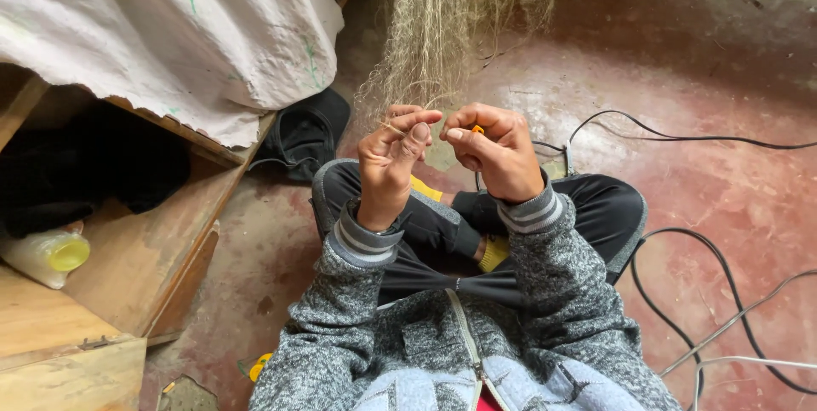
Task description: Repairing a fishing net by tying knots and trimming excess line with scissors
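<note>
A pale, fine-meshed fishing net (434,28) hangs down in front of me over the reddish floor. My left hand (390,164) is raised, fingers closed on a few strands at the net's lower edge. My right hand (494,151) is close beside it, pinching a small orange tool (477,129), only its tip visible between the fingers. The two hands almost touch at the thumbs. I sit cross-legged in black trousers and a grey flecked jacket.
A wooden box (136,249) lies open on the left, with a white sack (170,28) over it and a plastic bottle with a yellow cap (51,254) inside. A black cap (306,134) lies by my knee. Black and grey cables (681,292) run across the floor on the right.
</note>
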